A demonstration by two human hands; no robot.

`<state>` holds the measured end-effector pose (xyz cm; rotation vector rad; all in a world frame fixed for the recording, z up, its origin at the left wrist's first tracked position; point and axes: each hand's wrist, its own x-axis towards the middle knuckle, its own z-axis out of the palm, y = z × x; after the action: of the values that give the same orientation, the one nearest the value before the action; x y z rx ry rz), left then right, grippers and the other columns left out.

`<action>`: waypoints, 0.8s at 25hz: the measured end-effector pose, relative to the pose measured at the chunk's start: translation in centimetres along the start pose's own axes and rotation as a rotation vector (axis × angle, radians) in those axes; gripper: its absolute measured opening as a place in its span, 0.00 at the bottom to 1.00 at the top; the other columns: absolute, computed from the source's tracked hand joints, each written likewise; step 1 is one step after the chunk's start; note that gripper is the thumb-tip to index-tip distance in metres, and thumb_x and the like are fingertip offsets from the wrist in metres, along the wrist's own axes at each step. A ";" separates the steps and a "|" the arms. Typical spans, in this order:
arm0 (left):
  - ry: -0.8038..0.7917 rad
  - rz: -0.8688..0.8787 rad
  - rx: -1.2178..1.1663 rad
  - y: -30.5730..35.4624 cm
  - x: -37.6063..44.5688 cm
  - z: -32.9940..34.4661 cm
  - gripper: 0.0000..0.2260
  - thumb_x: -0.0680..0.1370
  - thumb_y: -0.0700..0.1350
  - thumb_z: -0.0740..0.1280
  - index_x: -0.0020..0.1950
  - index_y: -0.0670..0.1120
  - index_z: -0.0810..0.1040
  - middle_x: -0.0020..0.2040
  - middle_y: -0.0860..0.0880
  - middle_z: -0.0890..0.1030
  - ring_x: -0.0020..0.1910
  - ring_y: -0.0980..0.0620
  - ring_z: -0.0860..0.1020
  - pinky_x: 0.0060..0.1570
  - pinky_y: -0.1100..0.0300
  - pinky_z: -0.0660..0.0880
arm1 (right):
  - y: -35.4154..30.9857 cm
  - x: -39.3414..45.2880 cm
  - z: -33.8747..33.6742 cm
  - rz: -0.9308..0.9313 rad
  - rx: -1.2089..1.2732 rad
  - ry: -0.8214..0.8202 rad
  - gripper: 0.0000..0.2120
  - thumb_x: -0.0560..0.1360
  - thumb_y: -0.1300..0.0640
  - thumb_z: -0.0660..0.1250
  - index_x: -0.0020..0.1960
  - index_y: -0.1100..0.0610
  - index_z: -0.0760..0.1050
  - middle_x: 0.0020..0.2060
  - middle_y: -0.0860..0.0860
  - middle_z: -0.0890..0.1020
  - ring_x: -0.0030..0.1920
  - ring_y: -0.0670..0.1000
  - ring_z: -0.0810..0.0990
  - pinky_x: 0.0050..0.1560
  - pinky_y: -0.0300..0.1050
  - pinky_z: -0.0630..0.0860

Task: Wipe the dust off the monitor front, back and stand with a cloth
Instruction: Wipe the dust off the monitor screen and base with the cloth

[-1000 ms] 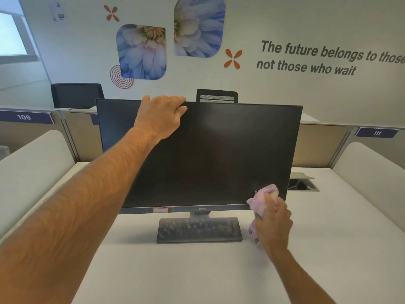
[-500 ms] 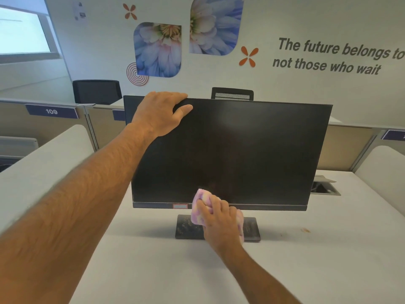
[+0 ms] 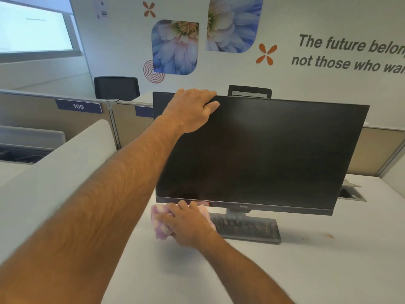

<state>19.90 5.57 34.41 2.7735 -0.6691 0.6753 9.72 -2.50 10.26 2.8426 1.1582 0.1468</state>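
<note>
The left hand [image 3: 192, 110] curls over the top edge of the monitor [image 3: 274, 154] near its left corner, thumb on the dark screen, while the right hand [image 3: 186, 224] has a closed grip on the bunched pink cloth [image 3: 160, 224] right at the bottom bezel's left end, just left of the dusty stand base [image 3: 247, 229]. Bare white table [image 3: 328, 260] lies open in front and to the right, with a low partition [image 3: 54, 178] close on the left. Half a second ago the cloth was at mid-bezel in front of the base; it has swept left to the corner, and the left hand has stayed on the top edge.
</note>
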 end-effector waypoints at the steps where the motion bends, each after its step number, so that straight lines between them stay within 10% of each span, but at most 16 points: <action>1: -0.004 0.002 0.010 0.0 0.0 0.0 0.24 0.85 0.57 0.53 0.77 0.47 0.66 0.74 0.47 0.71 0.73 0.44 0.69 0.74 0.40 0.60 | -0.3 -0.1 0.1 -0.058 0.033 -0.011 0.32 0.77 0.50 0.72 0.75 0.44 0.61 0.74 0.53 0.67 0.70 0.59 0.69 0.70 0.62 0.67; 7: 0.035 -0.016 0.066 0.0 -0.1 1.1 0.24 0.84 0.57 0.53 0.78 0.48 0.63 0.75 0.46 0.69 0.75 0.43 0.64 0.75 0.36 0.53 | 2.0 -7.5 0.0 0.079 0.228 -0.032 0.31 0.79 0.47 0.68 0.77 0.39 0.57 0.76 0.47 0.63 0.71 0.54 0.63 0.73 0.56 0.60; 17: 0.108 -0.064 0.149 2.1 0.1 2.3 0.25 0.83 0.59 0.54 0.75 0.47 0.66 0.71 0.44 0.71 0.71 0.37 0.65 0.72 0.31 0.54 | 16.3 -22.6 4.8 0.931 0.344 0.010 0.29 0.79 0.34 0.59 0.73 0.48 0.66 0.69 0.47 0.75 0.64 0.51 0.75 0.69 0.49 0.71; 20: 0.113 -0.085 0.154 2.4 0.4 2.1 0.24 0.83 0.60 0.53 0.74 0.47 0.68 0.70 0.43 0.72 0.70 0.36 0.66 0.72 0.31 0.55 | 15.9 -21.3 5.6 0.858 0.140 -0.199 0.30 0.81 0.36 0.57 0.78 0.47 0.58 0.73 0.49 0.70 0.66 0.53 0.72 0.68 0.51 0.69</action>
<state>19.96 2.69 32.98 2.8558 -0.4932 0.8931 6.27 -28.93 4.93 3.1636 -0.1388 -0.1817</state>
